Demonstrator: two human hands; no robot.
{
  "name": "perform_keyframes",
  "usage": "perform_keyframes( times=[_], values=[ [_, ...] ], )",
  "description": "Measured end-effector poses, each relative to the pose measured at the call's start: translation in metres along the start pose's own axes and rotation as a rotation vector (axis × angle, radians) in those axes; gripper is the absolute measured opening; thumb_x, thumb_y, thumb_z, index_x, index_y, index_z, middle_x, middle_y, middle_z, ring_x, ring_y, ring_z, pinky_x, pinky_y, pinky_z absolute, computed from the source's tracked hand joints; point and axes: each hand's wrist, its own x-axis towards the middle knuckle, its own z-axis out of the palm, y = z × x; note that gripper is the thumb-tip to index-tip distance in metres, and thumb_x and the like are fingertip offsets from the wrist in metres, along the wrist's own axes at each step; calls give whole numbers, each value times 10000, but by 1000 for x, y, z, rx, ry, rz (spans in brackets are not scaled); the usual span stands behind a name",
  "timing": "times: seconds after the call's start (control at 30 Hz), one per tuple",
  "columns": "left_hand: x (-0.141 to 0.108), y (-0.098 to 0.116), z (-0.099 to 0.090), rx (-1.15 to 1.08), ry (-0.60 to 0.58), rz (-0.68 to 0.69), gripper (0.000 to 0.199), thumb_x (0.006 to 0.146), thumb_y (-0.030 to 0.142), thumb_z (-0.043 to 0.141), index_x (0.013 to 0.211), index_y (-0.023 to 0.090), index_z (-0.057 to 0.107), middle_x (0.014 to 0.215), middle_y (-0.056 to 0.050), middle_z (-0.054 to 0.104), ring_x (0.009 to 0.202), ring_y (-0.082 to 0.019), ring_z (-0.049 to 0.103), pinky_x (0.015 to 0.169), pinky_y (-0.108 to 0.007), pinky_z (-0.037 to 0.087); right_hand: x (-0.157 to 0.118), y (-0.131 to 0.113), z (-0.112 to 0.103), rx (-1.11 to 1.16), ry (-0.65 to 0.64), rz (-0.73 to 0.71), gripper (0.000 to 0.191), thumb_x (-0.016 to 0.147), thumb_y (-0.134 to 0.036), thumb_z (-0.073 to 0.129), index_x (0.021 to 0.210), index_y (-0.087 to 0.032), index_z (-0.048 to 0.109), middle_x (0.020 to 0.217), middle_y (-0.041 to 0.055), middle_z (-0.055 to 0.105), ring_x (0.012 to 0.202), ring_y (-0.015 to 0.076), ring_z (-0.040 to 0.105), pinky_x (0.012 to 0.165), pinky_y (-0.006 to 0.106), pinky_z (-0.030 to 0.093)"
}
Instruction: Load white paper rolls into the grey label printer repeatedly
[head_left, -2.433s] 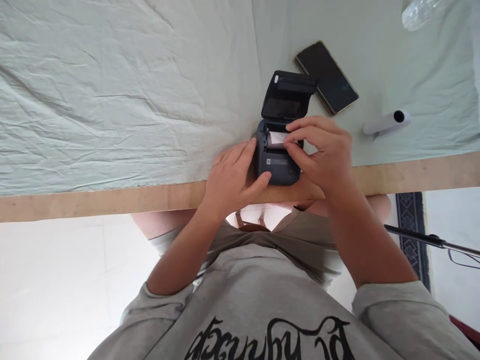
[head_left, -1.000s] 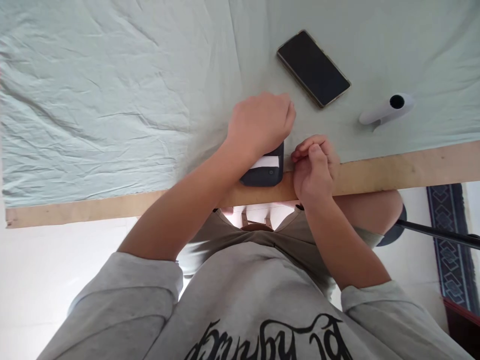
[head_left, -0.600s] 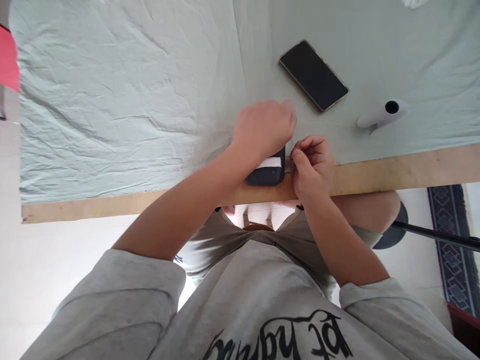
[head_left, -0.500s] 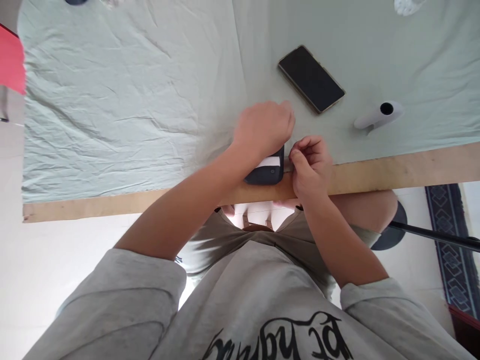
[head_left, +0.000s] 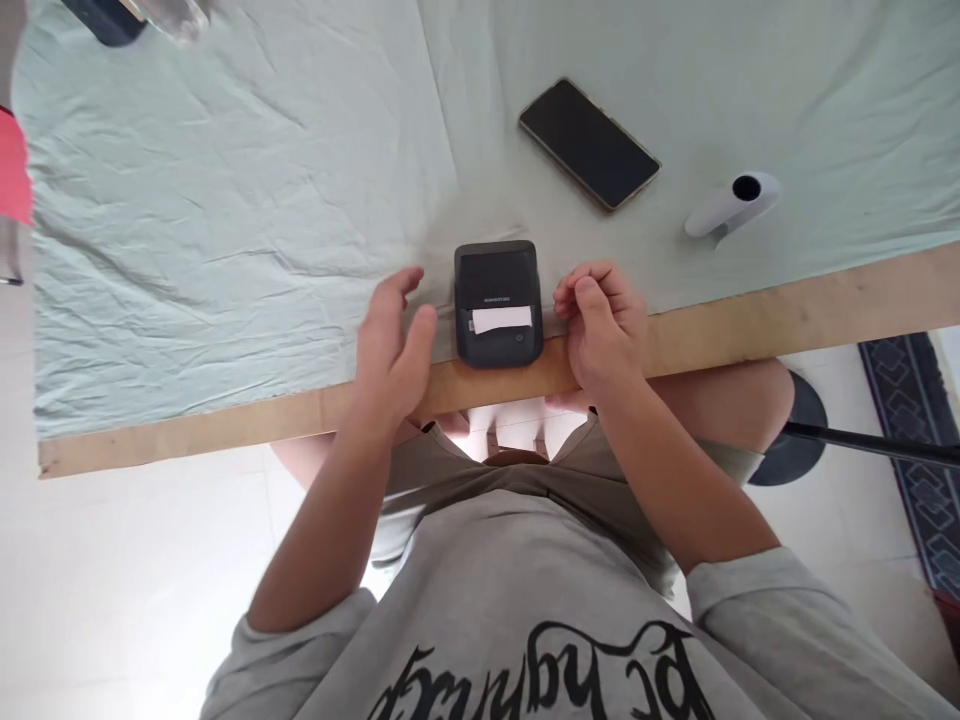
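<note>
A small black label printer (head_left: 496,275) lies on the cloth at the table's front edge. From its slot sticks a strip of white paper (head_left: 502,320). To the left of the printer is my left hand (head_left: 391,350), apart from it, thumb and fingers spread with nothing in them. On the other side my right hand (head_left: 606,325) rests near the edge, its fingers curled in and the thumb against them. Whatever those fingers may hold is hidden.
Beyond the printer lies a dark phone (head_left: 591,143) in a clear case. A white handheld device with a dark round opening (head_left: 733,206) stands to the right. At the far left corner are a dark object (head_left: 112,25) and something clear (head_left: 177,17). Bare wood (head_left: 787,315) edges the table.
My left hand has moved from over the printer to its left and opened, uncovering the printer. My right hand stays near the printer's right side. The view has shifted slightly.
</note>
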Motion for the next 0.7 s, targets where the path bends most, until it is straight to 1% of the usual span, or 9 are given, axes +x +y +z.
perform_keyframes(
  times=[0.1,0.17,0.2,0.23,0.3,0.37,0.43,0.53,0.7],
  values=[
    [-20,-10,1,111,-125,65,691,1030,617,467,1579,200,422,1637,-147,504,1528,-339,479,1256,-532,428,0,0,1,-58,9,-18,429,949,-641,643,819,-236,591,724,-41,547,693,97,557,661,255,488],
    [-23,-11,6,179,-178,104,804,991,624,531,1637,187,338,1690,-172,426,1574,-348,417,1275,-522,402,0,-1,2,-97,32,-56,424,935,-629,669,803,-244,549,711,-49,522,669,97,534,642,258,479],
    [-23,-10,9,207,-192,121,867,965,640,569,1653,180,309,1704,-179,404,1587,-356,396,1281,-521,390,-1,-1,3,-115,37,-82,402,930,-605,684,813,-247,542,738,-45,548,687,101,551,656,262,494],
    [-22,-10,12,237,-203,138,932,937,663,607,1662,169,292,1709,-187,394,1592,-366,385,1287,-524,377,-1,-1,4,-135,39,-109,366,930,-573,693,834,-250,548,797,-33,598,732,108,587,691,271,520],
    [-21,-8,18,302,-217,175,1039,884,711,671,1664,143,287,1693,-210,415,1578,-388,405,1296,-535,354,-2,-3,6,-196,21,-140,260,949,-491,674,910,-251,581,1027,18,699,920,140,673,822,307,573],
    [-21,-6,22,362,-215,194,1085,860,736,702,1663,131,293,1666,-224,454,1552,-400,443,1297,-546,343,-4,-5,9,-268,-30,-119,169,979,-413,616,1012,-249,597,1292,70,697,1138,175,687,977,360,574],
    [-22,-5,24,398,-215,196,1085,866,733,711,1668,137,289,1654,-220,474,1534,-399,471,1290,-553,351,-6,-6,11,-327,-85,-82,142,994,-354,571,1089,-249,575,1465,92,640,1231,188,670,1059,396,545],
    [-22,-6,24,419,-214,204,1083,864,725,730,1671,145,301,1648,-210,487,1508,-395,504,1274,-552,376,-10,-7,13,-396,-122,-48,180,978,-307,573,1147,-254,537,1575,105,579,1196,186,685,1052,403,529],
    [-20,-11,22,394,-180,217,1085,837,701,782,1668,159,343,1613,-200,536,1457,-394,563,1225,-525,440,-10,-9,13,-454,-108,-21,187,984,-321,570,1155,-251,540,1548,121,614,1213,181,684,1069,384,500]
  ],
)
